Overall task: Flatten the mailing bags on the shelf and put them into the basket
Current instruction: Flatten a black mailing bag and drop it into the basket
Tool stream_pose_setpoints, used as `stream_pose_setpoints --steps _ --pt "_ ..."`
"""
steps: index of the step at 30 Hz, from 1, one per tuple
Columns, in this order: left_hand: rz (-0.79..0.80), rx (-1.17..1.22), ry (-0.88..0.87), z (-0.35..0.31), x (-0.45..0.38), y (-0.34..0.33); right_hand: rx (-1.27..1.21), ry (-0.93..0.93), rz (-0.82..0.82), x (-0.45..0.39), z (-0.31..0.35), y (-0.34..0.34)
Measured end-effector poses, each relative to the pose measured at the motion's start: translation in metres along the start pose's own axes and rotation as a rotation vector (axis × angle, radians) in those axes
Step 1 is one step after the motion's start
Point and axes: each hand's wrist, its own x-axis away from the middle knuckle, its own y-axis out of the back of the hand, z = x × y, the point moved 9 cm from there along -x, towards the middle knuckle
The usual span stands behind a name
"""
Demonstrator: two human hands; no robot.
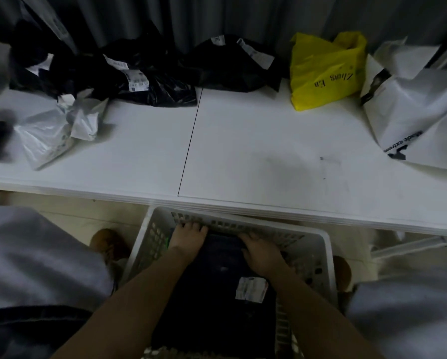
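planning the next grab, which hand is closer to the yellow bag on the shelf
Right. The yellow bag stands on the shelf's right half, ahead of the right hand; the left hand would have to cross over.

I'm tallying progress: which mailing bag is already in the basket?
The flat black mailing bag with a white label, lying in the white basket under both hands. The other black bags, white bags and yellow bag still lie crumpled on the shelf.

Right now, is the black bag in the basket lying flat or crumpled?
Flat. The black mailing bag lies spread in the white basket, with both hands, left and right, on it.
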Motion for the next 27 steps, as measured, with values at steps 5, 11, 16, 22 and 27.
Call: stream_pose_setpoints --steps 5,11,16,22,27 --pt "-0.074 0.017 0.023 0.006 0.0 0.007 -0.013 0.176 -0.207 -0.001 0.019 0.012" --pt "-0.102 0.068 0.002 0.008 0.008 0.026 -0.031 0.148 -0.197 0.005 0.027 0.034" --pt "-0.17 0.15 0.001 0.015 0.025 0.057 -0.004 0.156 -0.25 0.017 0.047 0.075" --pt "-0.2 0.349 -0.04 0.031 0.045 0.088 -0.004 0.236 -0.333 0.025 0.088 0.13" --pt "-0.256 0.46 0.032 0.072 0.06 0.106 0.033 0.251 -0.434 0.016 0.129 0.178"
